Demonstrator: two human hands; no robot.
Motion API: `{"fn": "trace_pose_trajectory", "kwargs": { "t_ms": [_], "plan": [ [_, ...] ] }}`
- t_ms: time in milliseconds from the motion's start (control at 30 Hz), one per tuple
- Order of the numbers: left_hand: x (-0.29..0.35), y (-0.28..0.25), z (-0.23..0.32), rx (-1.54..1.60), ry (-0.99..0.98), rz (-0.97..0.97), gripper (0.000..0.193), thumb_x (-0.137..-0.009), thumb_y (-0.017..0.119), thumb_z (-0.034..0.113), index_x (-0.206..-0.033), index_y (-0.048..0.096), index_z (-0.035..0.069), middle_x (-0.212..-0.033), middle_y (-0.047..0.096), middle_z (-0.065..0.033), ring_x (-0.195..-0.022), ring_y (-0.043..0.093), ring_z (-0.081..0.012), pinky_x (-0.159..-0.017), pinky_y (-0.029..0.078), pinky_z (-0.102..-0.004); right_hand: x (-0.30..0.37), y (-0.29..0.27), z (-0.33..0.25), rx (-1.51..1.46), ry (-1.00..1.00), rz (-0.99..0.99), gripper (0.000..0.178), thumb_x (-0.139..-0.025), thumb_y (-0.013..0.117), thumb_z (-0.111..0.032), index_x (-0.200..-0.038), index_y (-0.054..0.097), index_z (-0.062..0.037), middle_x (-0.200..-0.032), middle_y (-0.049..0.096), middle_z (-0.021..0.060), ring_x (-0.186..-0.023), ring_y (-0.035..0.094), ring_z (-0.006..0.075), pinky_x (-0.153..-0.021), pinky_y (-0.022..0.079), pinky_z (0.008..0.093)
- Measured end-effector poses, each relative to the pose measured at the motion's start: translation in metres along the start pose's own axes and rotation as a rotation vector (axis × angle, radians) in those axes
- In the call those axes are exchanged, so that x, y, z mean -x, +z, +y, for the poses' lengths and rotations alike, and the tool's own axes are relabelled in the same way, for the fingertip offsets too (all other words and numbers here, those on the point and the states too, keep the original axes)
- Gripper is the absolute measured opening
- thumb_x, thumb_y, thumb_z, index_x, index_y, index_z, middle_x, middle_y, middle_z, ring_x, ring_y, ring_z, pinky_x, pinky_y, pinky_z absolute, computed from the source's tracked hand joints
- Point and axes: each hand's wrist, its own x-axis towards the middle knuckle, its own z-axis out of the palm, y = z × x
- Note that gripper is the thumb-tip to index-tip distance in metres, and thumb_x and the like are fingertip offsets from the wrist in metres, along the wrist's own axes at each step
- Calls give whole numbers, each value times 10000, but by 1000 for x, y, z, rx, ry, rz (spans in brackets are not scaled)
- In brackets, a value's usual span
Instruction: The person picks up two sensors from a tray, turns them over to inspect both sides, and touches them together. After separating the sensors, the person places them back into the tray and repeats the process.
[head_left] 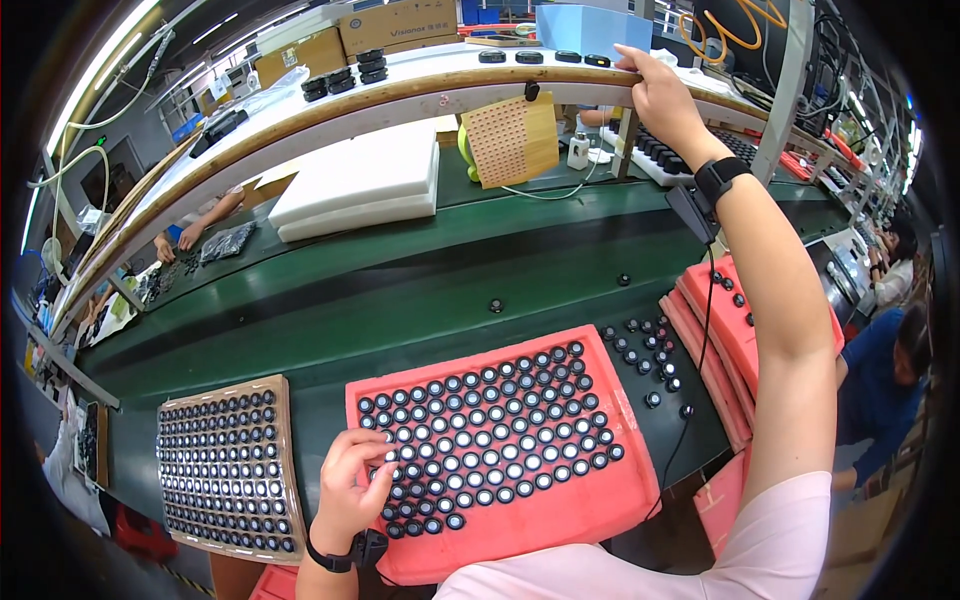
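My left hand (pixel 350 480) is over the left edge of a pink foam tray (pixel 560 510), its bent fingers and thumb apart. Close to its fingertips are small round black parts with pale centres (pixel 484 438), set in rows across the tray. My right hand (pixel 660 95) reaches up to the raised shelf, with the index finger stretched out and the other fingers partly bent. Its fingertips are beside a small black oval device (pixel 597 61) with a yellow mark; whether they touch it I cannot tell. More black oval pieces (pixel 529 57) lie in line to its left.
A brown tray (pixel 285 430) of similar parts lies at left. Loose parts (pixel 640 352) sit right of the pink tray, near stacked pink foam (pixel 712 310). White foam sheets (pixel 360 190) stand behind the green belt (pixel 400 290). Other people work at both sides.
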Motion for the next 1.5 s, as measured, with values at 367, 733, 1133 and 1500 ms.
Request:
{"fn": "trace_pose_trajectory", "kwargs": {
  "t_ms": [367, 733, 1133, 1500],
  "plan": [
    [-78, 24, -7, 83, 47, -229, 141, -803, 644, -26, -944, 633, -21, -988, 613, -115, -844, 627, -170, -715, 528, -260, 97, 14, -13, 139, -229, -40, 562, -749, 504, 86, -1286, 514, -79, -1408, 442, 171, -1277, 453, 348, -1025, 418, 400],
    [-189, 109, -96, -131, -116, -413, 151, -836, 653, 114, -913, 654, -16, -840, 662, -98, -784, 639, -185, -726, 518, -305, 261, 105, 9, 77, 131, -779, 374, -782, 633, -73, -1153, 589, -75, -1144, 573, 139, -1089, 557, 339, -914, 475, 416],
    [-228, 186, -182, -542, -152, -649, 337, -807, 692, 194, -1098, 617, 40, -1081, 600, -159, -1049, 581, -335, -893, 477, -392, 305, 174, 27, -23, 568, -889, 337, -842, 666, -185, -1156, 614, -72, -1080, 600, 176, -1044, 586, 366, -899, 485, 440],
    [-199, 142, -149, 8, -272, -413, 323, -790, 691, 54, -1085, 584, -25, -977, 652, -115, -781, 653, -169, -693, 524, -294, 245, 88, -86, -1093, 1120, -618, 267, -921, 562, -60, -1181, 523, -8, -1050, 664, 114, -816, 590, 82, -727, 501, 229]
  ]
}}
